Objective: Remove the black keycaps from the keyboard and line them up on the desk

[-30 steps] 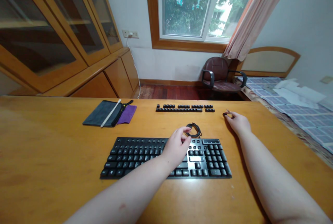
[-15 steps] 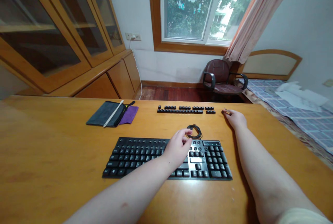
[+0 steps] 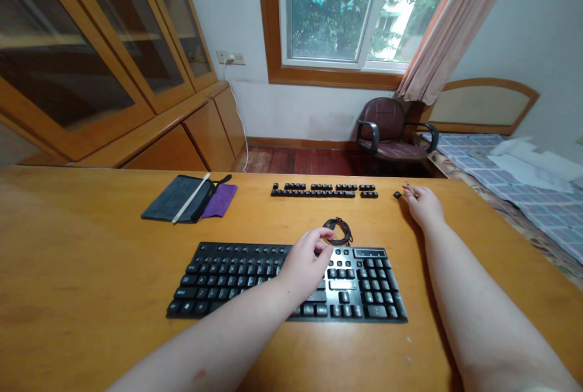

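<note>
Right hand (image 3: pixel 426 205) just let go of a small black plastic keycap (image 3: pixel 398 195), so that one's down, just left of fingertips pinching a slim brownish thing (image 3: pixel 412 190). Left hand (image 3: pixel 306 261) looks empty, loosely half-open over a long black keyboard (image 3: pixel 237 270).

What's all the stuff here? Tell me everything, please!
Keyboard: one, black, on the table
Loose keys: two rows, black, behind keyboard
Single key: one, black, beside right hand
Coiled cable: one, black, behind keyboard
Pouch: one, dark grey, table's left
Stick: one, whitish, across pouch
Cloth: one, purple, beside pouch
Table: one, yellow-brown, in front
Cabinet: one, brown, left
Window: one, brown-framed, far wall
Curtain: one, pink, window's right
Socket: one strip, white, far wall
Cord: one, white, below socket
Chair: one, dark red, below window
Floor: one, dark red, beyond table
Bed: one, blue checked, right
Sheets: some, white, on bed
Left hand: one, bare, over keyboard
Right hand: one, bare, holding a thin thing
</note>
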Available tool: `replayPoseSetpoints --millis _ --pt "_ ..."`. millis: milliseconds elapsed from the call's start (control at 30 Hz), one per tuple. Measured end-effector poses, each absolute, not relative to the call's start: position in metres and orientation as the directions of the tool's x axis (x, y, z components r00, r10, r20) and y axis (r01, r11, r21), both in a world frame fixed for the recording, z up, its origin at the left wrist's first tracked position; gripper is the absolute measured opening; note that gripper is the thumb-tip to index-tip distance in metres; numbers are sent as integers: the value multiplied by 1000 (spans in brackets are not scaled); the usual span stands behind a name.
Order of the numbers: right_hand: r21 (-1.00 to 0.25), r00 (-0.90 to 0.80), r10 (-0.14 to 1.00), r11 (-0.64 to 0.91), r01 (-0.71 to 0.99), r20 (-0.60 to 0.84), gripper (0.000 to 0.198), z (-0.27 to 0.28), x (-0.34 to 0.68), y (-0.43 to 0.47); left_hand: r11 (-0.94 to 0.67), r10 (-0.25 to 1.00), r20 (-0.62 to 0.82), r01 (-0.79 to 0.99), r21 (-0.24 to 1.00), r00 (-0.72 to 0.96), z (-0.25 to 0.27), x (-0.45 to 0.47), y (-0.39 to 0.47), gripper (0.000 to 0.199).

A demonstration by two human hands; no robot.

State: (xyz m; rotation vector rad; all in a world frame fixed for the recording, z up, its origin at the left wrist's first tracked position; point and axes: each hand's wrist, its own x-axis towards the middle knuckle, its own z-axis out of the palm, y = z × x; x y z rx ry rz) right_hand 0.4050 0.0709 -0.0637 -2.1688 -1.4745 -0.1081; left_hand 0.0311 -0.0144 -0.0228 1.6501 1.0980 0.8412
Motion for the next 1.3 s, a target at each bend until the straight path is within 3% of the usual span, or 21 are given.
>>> replayPoseSetpoints --millis 233,433,767,1300 --pt "-233 288 930 -235 944 228 36 -66 399 75 -173 928 61 280 944 367 -23 31 -14 28" --pt "-290 376 910 -317 903 176 40 -65 396 76 -170 925 55 279 945 376 -19 31 -14 27" --pt "-212 290 932 -245 946 217 36 -68 391 79 -148 926 32 285 947 376 -14 32 -16 26" --pt "-308 280 935 -207 929 215 35 -66 386 78 -135 926 21 279 951 377 -18 32 -15 26"
